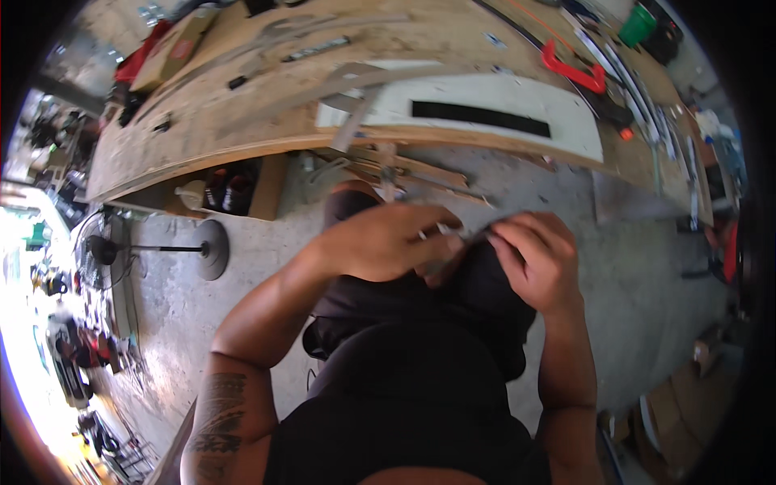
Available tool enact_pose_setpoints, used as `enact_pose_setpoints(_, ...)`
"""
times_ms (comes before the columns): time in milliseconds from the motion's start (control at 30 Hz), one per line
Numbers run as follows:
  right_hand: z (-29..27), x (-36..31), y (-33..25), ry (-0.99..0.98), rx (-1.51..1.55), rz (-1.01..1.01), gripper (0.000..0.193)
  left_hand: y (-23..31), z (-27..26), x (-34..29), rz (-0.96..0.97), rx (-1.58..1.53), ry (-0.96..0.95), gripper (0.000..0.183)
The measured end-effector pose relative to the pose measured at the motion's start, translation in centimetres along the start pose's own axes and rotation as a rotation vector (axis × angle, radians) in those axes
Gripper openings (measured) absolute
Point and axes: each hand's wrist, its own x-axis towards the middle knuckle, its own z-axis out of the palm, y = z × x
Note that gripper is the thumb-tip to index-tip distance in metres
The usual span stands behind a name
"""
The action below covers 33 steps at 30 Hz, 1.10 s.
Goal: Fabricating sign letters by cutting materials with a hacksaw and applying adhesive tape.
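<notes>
My left hand point(388, 241) hovers over my lap with its fingers curled. Something small and greyish, blurred, shows at its fingertips, and I cannot make out its kind. Close by on the right, my right hand point(537, 257) is closed in a pinch. A thin dark edge shows at its fingertips against my black clothing, too indistinct to name. Both hands are nearer to me than the wooden workbench point(234, 166). On the bench lies a white board point(566, 125) bearing a flat black strip point(481, 118). A metal framing square point(356, 121) partly overlaps the board and juts past the bench edge.
A marker point(317, 48) and a red clamp point(570, 69) rest on the bench. Long metal pieces point(638, 97) crowd its right end. Under the bench are wood offcuts point(428, 174) and an open box point(271, 190). A black fan point(101, 249) stands left on the concrete floor.
</notes>
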Motion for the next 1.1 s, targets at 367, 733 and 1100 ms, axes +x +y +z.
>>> enact_pose_setpoints(367, 1.9, -0.8, -1.0, 0.099, 0.005, 0.220, 0.014, 2.5, 3.5, -0.1, -0.048, 0.771, 0.320, 0.016)
enact_pose_setpoints(733, 2.6, -0.3, -1.7, 0.226, -0.114, 0.200, 0.013, 3.7, 7.0, 0.7, -0.062, 0.680, 0.586, 0.018)
enact_pose_setpoints(1100, 2.4, 0.2, -1.8, 0.291, -0.148, 0.237, 0.013, 4.7, 7.9, 1.9, -0.134, 0.632, 0.642, 0.020)
